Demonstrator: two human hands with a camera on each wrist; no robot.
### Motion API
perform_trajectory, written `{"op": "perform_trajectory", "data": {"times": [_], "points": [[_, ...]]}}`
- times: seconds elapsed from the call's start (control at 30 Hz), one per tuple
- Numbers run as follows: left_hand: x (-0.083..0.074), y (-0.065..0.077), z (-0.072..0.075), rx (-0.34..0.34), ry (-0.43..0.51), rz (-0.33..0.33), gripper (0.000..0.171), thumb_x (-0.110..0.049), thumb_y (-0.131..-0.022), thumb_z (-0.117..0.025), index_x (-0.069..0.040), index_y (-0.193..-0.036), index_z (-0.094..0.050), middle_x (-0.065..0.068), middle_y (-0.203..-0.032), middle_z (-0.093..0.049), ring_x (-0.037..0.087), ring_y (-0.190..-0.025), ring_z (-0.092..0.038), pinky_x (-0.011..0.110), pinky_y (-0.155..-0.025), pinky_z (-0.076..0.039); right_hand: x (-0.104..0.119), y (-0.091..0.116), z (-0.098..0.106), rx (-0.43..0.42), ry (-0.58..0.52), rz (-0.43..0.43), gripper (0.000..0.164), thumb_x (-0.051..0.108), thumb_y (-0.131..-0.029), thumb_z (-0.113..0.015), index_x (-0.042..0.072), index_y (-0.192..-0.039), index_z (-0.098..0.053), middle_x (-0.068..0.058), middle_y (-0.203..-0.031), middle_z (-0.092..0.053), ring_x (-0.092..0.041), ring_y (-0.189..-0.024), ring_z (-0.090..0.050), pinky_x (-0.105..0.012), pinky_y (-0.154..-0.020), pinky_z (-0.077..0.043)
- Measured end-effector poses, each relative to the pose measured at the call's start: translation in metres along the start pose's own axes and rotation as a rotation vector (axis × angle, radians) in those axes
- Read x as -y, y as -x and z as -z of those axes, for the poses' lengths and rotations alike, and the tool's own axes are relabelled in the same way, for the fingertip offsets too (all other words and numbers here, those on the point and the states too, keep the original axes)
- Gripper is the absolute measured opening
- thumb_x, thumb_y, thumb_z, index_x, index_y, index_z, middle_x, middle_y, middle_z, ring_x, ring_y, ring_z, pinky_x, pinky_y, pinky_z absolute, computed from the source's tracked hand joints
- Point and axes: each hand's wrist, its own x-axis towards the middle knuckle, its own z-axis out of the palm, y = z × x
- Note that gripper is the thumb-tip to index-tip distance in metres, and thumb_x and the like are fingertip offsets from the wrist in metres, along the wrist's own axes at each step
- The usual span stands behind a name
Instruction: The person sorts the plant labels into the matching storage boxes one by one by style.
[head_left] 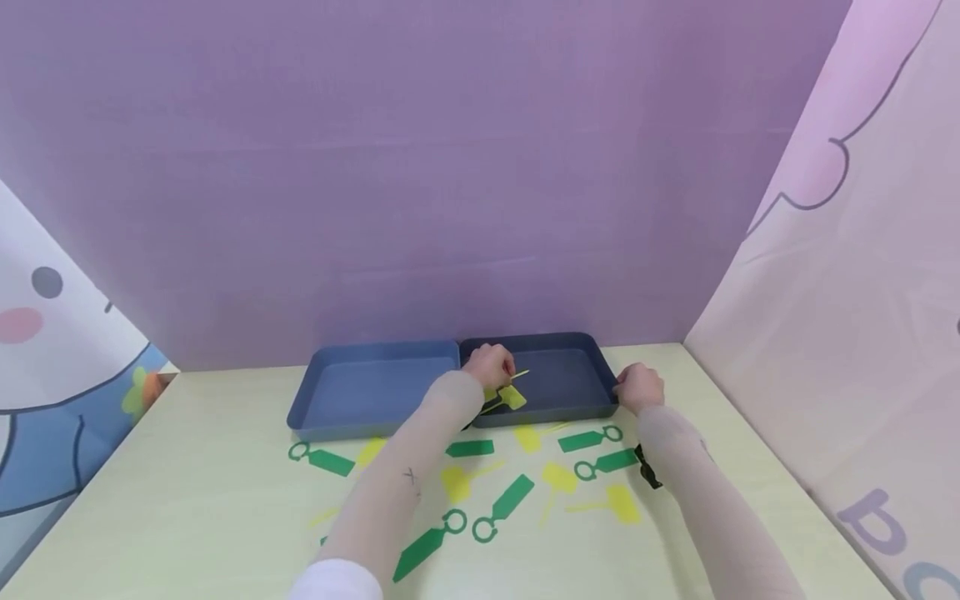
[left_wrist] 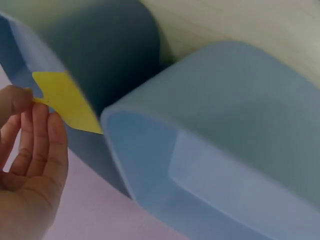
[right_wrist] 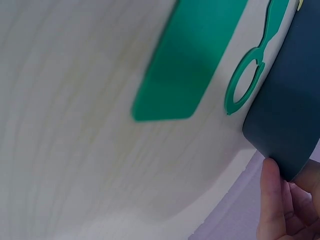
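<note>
My left hand (head_left: 489,365) is over the left part of the dark blue tray (head_left: 562,375). Thumb and fingertips pinch the thin stem of a flat yellow tag (left_wrist: 70,102), whose wide end lies at the tray wall in the left wrist view. Yellow pieces (head_left: 513,397) show below that hand in the head view; how many is unclear. My right hand (head_left: 641,387) grips the dark tray's right side, with thumb and fingers on its wall in the right wrist view. Green ring-ended tags (right_wrist: 245,82) lie on the table near that wall.
A lighter blue tray (head_left: 375,396) adjoins the dark tray on the left. Several green tags (head_left: 513,497) and yellow tags (head_left: 558,477) are scattered on the pale table (head_left: 187,500) in front. A purple cloth backdrop (head_left: 480,167) rises behind, with printed cloth (head_left: 847,333) at the right.
</note>
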Motion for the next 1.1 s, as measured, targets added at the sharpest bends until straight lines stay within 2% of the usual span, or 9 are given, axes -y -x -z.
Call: {"op": "perform_trajectory", "data": {"times": [0.17, 0.3, 0.4, 0.53, 0.73, 0.9, 1.1], "points": [[0.002, -0.004, -0.008, 0.004, -0.055, 0.065, 0.011, -0.007, -0.084, -0.064, -0.01, -0.092, -0.072, 0.002, -0.089, -0.067, 0.017, -0.079, -0.059, 0.029, -0.071, -0.052, -0.001, 0.001, -0.003, 0.001, -0.006, 0.004, 0.023, 0.008, -0.083, -0.059, -0.007, -0.101, -0.064, -0.025, -0.103, -0.064, -0.041, -0.094, -0.059, -0.054, -0.087, -0.043], [0.006, -0.005, -0.011, -0.003, -0.094, 0.088, 0.014, -0.004, -0.085, -0.061, -0.009, -0.092, -0.072, 0.004, -0.09, -0.068, 0.02, -0.084, -0.062, 0.031, -0.074, -0.053, -0.001, 0.002, -0.004, -0.003, -0.006, 0.014, 0.023, 0.008, -0.083, -0.059, -0.007, -0.1, -0.065, -0.024, -0.103, -0.064, -0.041, -0.094, -0.059, -0.055, -0.088, -0.042], [0.008, -0.006, -0.012, -0.012, -0.118, 0.096, 0.016, -0.003, -0.085, -0.059, -0.01, -0.092, -0.072, 0.004, -0.093, -0.068, 0.022, -0.088, -0.062, 0.033, -0.077, -0.052, 0.0, 0.002, -0.004, -0.01, 0.005, 0.023, 0.023, 0.007, -0.083, -0.059, -0.007, -0.099, -0.065, -0.024, -0.102, -0.065, -0.041, -0.094, -0.059, -0.056, -0.09, -0.04], [0.009, -0.007, -0.016, 0.002, -0.104, 0.115, 0.017, -0.001, -0.085, -0.06, -0.01, -0.094, -0.071, 0.005, -0.095, -0.067, 0.023, -0.091, -0.061, 0.034, -0.079, -0.052, 0.0, 0.003, -0.003, -0.016, 0.005, 0.02, 0.022, 0.007, -0.083, -0.059, -0.007, -0.099, -0.065, -0.024, -0.101, -0.065, -0.041, -0.094, -0.059, -0.057, -0.093, -0.037], [0.01, -0.008, -0.019, -0.004, -0.123, 0.132, 0.014, -0.001, -0.086, -0.06, -0.009, -0.09, -0.071, 0.005, -0.091, -0.068, 0.022, -0.086, -0.062, 0.033, -0.074, -0.053, 0.004, 0.006, 0.0, -0.008, 0.001, 0.014, 0.021, 0.007, -0.083, -0.06, -0.006, -0.099, -0.065, -0.023, -0.101, -0.065, -0.04, -0.095, -0.059, -0.057, -0.096, -0.034], [0.014, -0.011, -0.021, -0.031, -0.15, 0.126, 0.013, -0.001, -0.084, -0.062, -0.009, -0.087, -0.072, 0.005, -0.088, -0.068, 0.023, -0.085, -0.063, 0.034, -0.074, -0.053, 0.006, 0.007, 0.0, -0.006, 0.012, 0.017, 0.021, 0.007, -0.084, -0.06, -0.006, -0.1, -0.065, -0.023, -0.102, -0.065, -0.04, -0.096, -0.059, -0.056, -0.094, -0.037], [0.018, -0.007, -0.018, -0.028, -0.144, 0.139, 0.013, -0.002, -0.085, -0.062, -0.009, -0.09, -0.072, 0.006, -0.09, -0.068, 0.023, -0.085, -0.063, 0.034, -0.075, -0.053, 0.01, 0.005, -0.002, 0.01, 0.01, 0.015, 0.021, 0.008, -0.084, -0.06, -0.006, -0.1, -0.065, -0.023, -0.102, -0.065, -0.04, -0.096, -0.058, -0.056, -0.093, -0.038]]}}
